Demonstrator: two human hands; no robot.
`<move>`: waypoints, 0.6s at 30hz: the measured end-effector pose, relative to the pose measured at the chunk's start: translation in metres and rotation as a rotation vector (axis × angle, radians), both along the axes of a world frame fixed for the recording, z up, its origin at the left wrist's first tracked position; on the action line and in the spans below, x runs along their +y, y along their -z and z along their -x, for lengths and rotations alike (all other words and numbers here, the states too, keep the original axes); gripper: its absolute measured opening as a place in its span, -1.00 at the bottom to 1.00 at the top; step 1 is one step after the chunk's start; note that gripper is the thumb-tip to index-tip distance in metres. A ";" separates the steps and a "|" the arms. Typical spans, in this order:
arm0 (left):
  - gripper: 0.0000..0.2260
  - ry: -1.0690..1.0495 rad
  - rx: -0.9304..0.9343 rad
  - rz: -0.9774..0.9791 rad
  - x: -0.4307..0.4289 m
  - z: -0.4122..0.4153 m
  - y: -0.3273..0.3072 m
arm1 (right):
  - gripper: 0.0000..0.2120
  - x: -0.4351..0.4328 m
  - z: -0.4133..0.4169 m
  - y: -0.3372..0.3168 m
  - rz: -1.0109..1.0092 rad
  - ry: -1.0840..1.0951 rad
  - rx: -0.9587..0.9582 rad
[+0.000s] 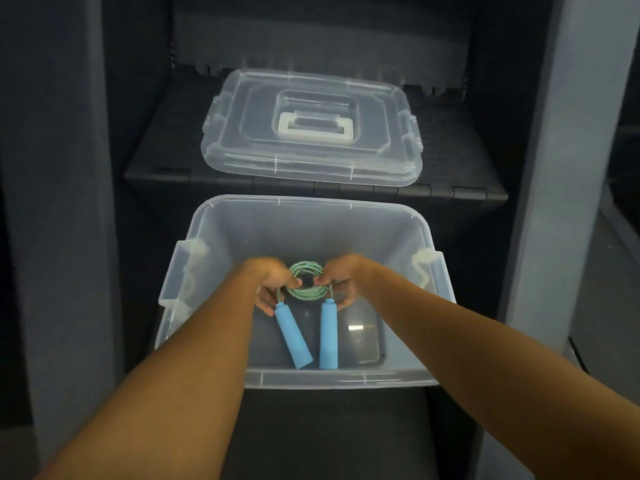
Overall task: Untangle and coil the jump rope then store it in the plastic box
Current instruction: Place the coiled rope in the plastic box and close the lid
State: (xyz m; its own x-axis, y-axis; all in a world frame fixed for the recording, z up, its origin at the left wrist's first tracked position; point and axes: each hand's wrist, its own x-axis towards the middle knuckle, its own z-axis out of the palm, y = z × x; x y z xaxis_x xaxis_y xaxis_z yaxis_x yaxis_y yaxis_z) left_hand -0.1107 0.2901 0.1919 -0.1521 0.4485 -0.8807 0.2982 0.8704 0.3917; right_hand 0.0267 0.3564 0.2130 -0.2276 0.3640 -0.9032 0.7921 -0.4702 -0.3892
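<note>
- The jump rope (pixel 307 284) is inside the open plastic box (pixel 424 230), low down near its floor. Its green cord is wound into a small round coil, and the two blue handles (pixel 293 336) point back toward the person, side by side but slightly splayed.
- The left hand (pixel 273 282) pinches the left edge of the coil with its grip pressed together on the cord. The right hand (pixel 341 284) does the same on the right edge. Both grips sit where the cord leaves the handles.
- Nothing ties the coil; only the two pinches keep it round. If both hands let go at once while it is above the floor, I judge the loops may spring apart and sprawl, undoing the coiling.
- I cannot tell whether the handle ends already rest on the bottom or hang just above it. If they hang, their weight may drag the outer loops loose on release.
- A finger tucked through the coil may catch a loop on the way out and pull it open.
- The box sits with its near edge over a dark shelf front; leaning hard on the rim may tip it toward the person.
- The clear lid (pixel 311 129) lies on the shelf (pixel 478 168) behind the box, well apart from the hands, so closing calls for a separate reach.
</note>
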 end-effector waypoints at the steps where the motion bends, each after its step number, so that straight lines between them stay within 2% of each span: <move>1: -0.57 -0.018 -0.015 -0.007 0.001 0.000 0.002 | -0.80 -0.001 0.002 0.002 0.017 0.025 -0.004; 3: -0.55 -0.038 -0.052 -0.021 0.002 0.000 -0.001 | -0.87 -0.002 0.005 0.005 0.047 0.061 0.002; 5: -0.56 -0.033 -0.057 -0.050 0.002 0.001 -0.008 | -0.83 -0.003 0.006 0.004 0.052 0.086 0.010; 8: -0.50 0.023 0.011 -0.095 -0.002 0.002 -0.018 | -0.81 -0.003 0.005 0.000 0.007 0.102 0.012; 12: -0.50 0.183 0.133 -0.133 -0.014 0.007 -0.034 | -0.94 -0.006 -0.005 -0.015 -0.084 0.056 -0.017; 16: -0.56 0.308 0.233 -0.213 -0.026 0.012 -0.055 | -0.82 -0.013 -0.021 -0.043 -0.248 0.021 0.012; 18: -0.59 0.348 0.264 -0.279 -0.032 0.013 -0.071 | -0.90 -0.017 -0.030 -0.060 -0.379 -0.033 0.028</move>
